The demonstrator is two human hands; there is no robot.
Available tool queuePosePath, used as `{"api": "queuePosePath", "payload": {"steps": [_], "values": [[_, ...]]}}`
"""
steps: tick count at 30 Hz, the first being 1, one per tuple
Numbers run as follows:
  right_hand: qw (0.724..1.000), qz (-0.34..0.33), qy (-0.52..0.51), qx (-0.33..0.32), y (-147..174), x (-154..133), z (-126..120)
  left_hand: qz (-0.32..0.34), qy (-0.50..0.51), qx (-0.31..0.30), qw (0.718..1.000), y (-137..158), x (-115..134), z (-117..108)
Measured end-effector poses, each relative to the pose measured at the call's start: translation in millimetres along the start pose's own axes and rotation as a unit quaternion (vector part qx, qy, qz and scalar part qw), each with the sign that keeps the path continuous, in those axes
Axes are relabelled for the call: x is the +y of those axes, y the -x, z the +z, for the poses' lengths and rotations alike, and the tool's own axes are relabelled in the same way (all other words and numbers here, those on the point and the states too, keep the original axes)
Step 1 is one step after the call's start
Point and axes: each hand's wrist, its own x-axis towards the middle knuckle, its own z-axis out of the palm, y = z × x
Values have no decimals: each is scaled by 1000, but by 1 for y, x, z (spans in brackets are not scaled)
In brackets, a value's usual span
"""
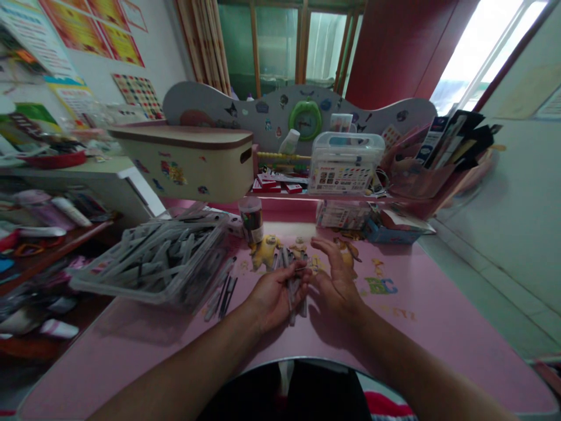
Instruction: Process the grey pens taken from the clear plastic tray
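Note:
My left hand [276, 295] is closed around a small bundle of slim grey pen-like sticks [291, 301], which point away from me just above the pink desk. My right hand [339, 289] is close beside it, its fingers spread and its thumb side near the left fingertips. A thin pale line, too fine to name for sure, crosses the bundle between the hands. More such sticks [223, 295], some grey and some black, lie on the desk to the left. A clear plastic bin [131, 289] farther left is heaped with grey sticks [170, 251].
The pink desk [438, 327] has cartoon pictures on it. Behind my hands stands a clear tub [251, 219]. A lidded cream box [188, 166], a clear carry case [346, 164] and a green clock [305, 120] line the back shelf. A blue box [390, 233] sits at back right.

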Motion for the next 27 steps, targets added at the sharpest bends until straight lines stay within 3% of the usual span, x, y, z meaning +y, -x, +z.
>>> {"api": "queuePosePath", "payload": {"steps": [6, 9, 14, 15, 17, 19, 21, 23, 25, 27], "values": [[998, -4, 51, 25, -6, 16, -1, 36, -89, 7, 995, 9, 12, 9], [998, -13, 53, 9, -7, 20, -1, 76, -157, -28, 984, 26, 24, 20], [995, -40, 83, -28, -3, 14, -6, 162, -321, -93, 928, 67, 55, 36], [995, -40, 85, -27, -2, 14, -6, 185, -372, -99, 904, 76, 65, 37], [997, -22, 77, -16, -2, 15, -5, 235, -500, -99, 827, 93, 92, 40], [998, 0, 64, -2, -2, 18, -3, 281, -633, -69, 718, 108, 126, 42], [998, 6, 56, -6, -3, 19, -1, 309, -734, 6, 605, 118, 165, 42], [998, 17, 51, -13, -3, 20, 0, 279, -807, 85, 513, 122, 200, 40], [998, 35, 46, -11, -4, 20, 0, 221, -851, 128, 459, 123, 225, 37], [999, 33, 42, -11, -4, 20, 0, 231, -862, 155, 424, 121, 232, 33]]}}
